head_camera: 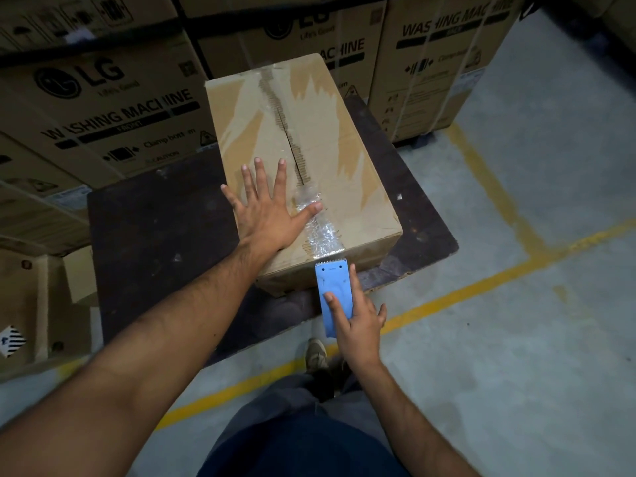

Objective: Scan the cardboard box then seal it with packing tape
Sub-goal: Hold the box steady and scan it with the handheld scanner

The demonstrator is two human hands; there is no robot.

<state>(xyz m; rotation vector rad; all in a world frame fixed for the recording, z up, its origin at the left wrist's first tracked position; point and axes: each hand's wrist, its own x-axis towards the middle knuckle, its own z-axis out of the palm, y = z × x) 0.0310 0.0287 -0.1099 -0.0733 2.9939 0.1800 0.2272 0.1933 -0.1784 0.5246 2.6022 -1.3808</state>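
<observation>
Sealing begun: left hand [266, 215] lies flat, fingers spread, on the cardboard box [303, 166]; right hand [358, 321] grips the blue tape dispenser [332, 294] at the near edge; most of the seam [285, 132] looks untaped.

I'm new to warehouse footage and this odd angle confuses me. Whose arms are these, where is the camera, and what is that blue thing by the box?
There is no machine here: a person works with bare hands. The single picture comes from a wide-angle camera worn on their head, looking forward and down, so you see their own arms, legs and a shoe.

A cardboard box sits on a dark platform, on a concrete floor with yellow lines. Large washing machine cartons are stacked behind it.

The left hand lies flat and spread on the box top, its thumb pressing clear packing tape onto the centre seam. The right hand holds a blue tape dispenser at the box's near edge, its toothed blade meeting the tape. Only the near part of the seam has fresh tape; farther along, the seam shows old torn tape.
</observation>
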